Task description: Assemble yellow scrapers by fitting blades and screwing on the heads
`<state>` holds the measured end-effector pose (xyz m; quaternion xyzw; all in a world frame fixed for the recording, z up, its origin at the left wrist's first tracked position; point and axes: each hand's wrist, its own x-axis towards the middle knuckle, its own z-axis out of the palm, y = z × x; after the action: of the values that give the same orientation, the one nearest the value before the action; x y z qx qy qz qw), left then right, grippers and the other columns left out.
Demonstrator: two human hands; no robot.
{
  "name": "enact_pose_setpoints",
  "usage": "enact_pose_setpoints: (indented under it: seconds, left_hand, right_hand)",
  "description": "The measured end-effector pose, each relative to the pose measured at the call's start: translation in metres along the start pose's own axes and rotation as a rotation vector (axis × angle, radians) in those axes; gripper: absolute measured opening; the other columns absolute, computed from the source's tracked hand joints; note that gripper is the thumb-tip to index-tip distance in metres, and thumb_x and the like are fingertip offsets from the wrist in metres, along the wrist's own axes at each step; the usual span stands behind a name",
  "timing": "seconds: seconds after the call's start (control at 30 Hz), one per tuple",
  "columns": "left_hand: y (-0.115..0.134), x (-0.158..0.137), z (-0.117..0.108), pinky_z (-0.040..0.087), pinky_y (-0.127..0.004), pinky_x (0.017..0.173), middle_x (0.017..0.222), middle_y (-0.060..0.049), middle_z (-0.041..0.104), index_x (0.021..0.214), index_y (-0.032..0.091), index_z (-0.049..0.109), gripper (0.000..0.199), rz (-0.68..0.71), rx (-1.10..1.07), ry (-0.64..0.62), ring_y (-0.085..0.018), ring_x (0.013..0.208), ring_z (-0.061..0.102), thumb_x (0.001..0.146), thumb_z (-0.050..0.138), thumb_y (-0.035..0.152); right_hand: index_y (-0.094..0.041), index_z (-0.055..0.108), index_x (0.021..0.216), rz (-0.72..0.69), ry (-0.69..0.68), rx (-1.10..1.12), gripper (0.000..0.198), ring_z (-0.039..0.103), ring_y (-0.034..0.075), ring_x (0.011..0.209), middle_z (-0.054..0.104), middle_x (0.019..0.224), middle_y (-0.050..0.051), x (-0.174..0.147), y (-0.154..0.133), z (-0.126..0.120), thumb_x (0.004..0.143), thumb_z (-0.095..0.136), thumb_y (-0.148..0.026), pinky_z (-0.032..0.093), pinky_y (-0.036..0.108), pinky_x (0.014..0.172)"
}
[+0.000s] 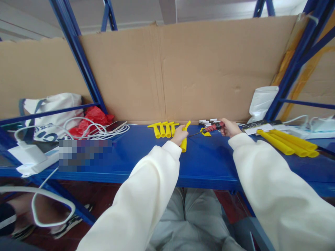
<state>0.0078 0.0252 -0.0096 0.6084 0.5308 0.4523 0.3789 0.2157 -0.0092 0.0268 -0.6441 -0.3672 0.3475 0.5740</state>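
My left hand (pixel 179 135) is closed around a yellow plastic tube piece (pixel 184 144), which stands on the blue shelf with a flap sticking up at its top. In my right hand (pixel 229 128) is a screwdriver (pixel 213 127) with a red and black handle. Its dark shaft points left, and the tip is at the yellow piece, though I cannot tell whether it touches. Left of my left hand, several similar yellow pieces (pixel 162 130) stand in a row. A small yellow part (pixel 206 132) lies beneath the screwdriver.
Long yellow tubes (pixel 290 143) lie at the right by a black and white box (pixel 261 126). Small black-and-white items (pixel 209 122) sit at the back against the cardboard wall (pixel 204 69). White cables (pixel 96 129), a red bag (pixel 91 118) and a power strip (pixel 39 162) occupy the left.
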Motion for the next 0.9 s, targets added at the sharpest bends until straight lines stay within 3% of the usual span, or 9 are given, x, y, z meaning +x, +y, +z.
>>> enact_pose_setpoints:
  seconds: [0.3,0.57,0.9]
  left_hand:
    - [0.0,0.0,-0.003,0.052,-0.024,0.071,0.117,-0.012,0.067,0.127,0.013,0.059,0.056,-0.055,0.123,-0.008,-0.019,0.089,0.066,0.072,0.057,0.0]
    - [-0.001,0.0,-0.004,0.051,-0.026,0.087,0.12,-0.011,0.066,0.121,0.014,0.063,0.049,0.008,0.244,0.003,-0.02,0.102,0.064,0.074,0.056,0.001]
    - [-0.012,0.01,-0.006,0.046,-0.03,0.1,0.115,-0.008,0.07,0.107,0.019,0.071,0.045,0.116,0.371,0.009,-0.022,0.111,0.062,0.068,0.056,0.0]
  right_hand:
    - [-0.016,0.057,0.082,-0.021,-0.097,-0.405,0.022,0.041,0.012,0.032,0.045,0.038,-0.002,0.005,0.005,-0.003,0.089,0.046,-0.034,0.027,0.023,0.037]
    - [-0.021,0.051,0.062,-0.08,-0.053,-0.746,0.034,0.044,0.013,0.038,0.045,0.04,0.001,0.014,0.013,-0.005,0.091,0.044,-0.038,0.033,0.025,0.043]
    - [-0.021,0.053,0.056,-0.185,-0.171,-0.953,0.028,0.057,0.021,0.058,0.05,0.048,0.004,0.036,0.03,-0.012,0.084,0.054,-0.025,0.043,0.03,0.056]
